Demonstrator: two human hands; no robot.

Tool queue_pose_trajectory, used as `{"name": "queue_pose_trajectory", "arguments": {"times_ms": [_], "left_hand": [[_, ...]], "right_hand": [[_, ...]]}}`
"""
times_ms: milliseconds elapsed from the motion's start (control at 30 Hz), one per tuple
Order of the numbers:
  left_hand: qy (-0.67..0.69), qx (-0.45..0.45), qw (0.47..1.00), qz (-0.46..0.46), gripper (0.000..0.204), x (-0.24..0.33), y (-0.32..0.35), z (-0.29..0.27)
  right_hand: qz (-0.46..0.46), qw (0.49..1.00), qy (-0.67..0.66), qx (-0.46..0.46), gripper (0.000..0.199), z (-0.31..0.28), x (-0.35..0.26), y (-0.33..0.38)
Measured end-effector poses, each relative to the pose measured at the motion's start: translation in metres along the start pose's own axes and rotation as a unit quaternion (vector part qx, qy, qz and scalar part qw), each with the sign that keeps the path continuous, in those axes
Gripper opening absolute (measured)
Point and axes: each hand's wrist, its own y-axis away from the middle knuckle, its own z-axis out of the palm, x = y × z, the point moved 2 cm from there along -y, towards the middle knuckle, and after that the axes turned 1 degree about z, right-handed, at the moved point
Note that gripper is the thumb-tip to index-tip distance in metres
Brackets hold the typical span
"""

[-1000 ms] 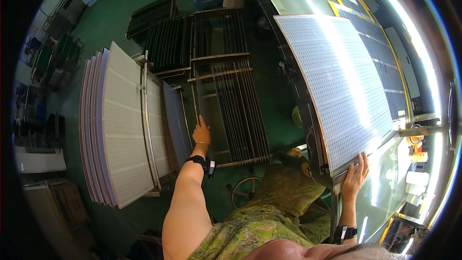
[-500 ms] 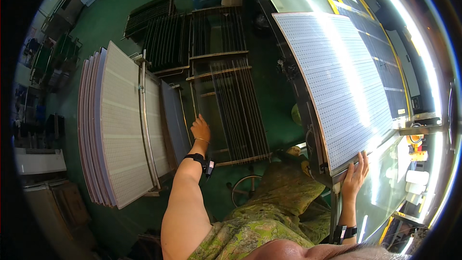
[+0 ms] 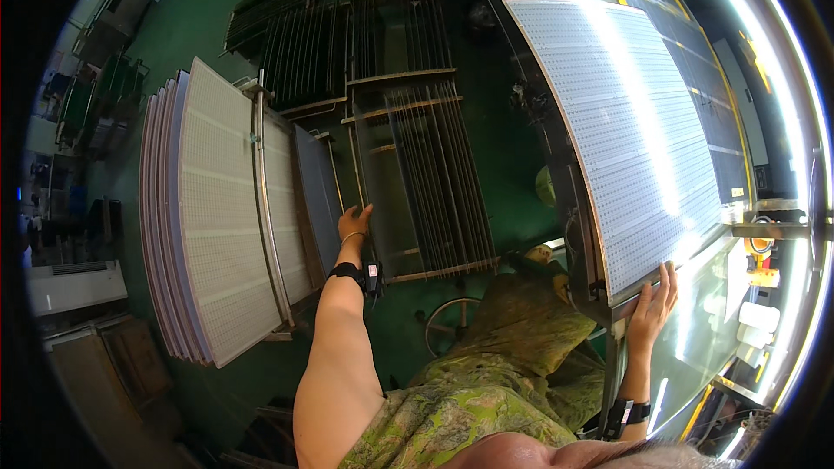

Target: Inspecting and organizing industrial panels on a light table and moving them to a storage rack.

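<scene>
Two hands busy: right hand (image 3: 653, 306) spread under perforated panel (image 3: 627, 126), long axis running away; left hand (image 3: 353, 224) spread on rack (image 3: 434, 182).

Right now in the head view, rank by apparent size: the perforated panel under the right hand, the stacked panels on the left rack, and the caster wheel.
1. perforated panel
2. stacked panels, close to it; fisheye bending makes this unsure
3. caster wheel, smallest

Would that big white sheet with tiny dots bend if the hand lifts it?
Probably only a little: the big white sheet lies flat and straight-edged, so it looks stiff. It is wide, so likely awkward for the right hand alone at its corner.
</scene>
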Motion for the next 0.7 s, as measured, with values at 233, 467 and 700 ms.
{"name": "queue_pose_trajectory", "arguments": {"times_ms": [233, 467, 700], "left_hand": [[0.071, -0.002, 0.996, -0.045, 0.069, -0.025, -0.003, 0.007], [0.135, 0.061, 0.989, -0.01, 0.048, -0.014, 0.003, -0.001], [-0.145, 0.221, 0.946, 0.189, 0.014, 0.032, 0.021, -0.014]], "right_hand": [[-0.004, 1.0, -0.01, -0.006, 0.037, -0.001, 0.0, 0.002], [-0.001, 1.0, -0.011, -0.011, 0.037, -0.002, 0.0, 0.002], [0.01, 1.0, -0.006, -0.008, 0.037, -0.001, 0.001, 0.002]]}}
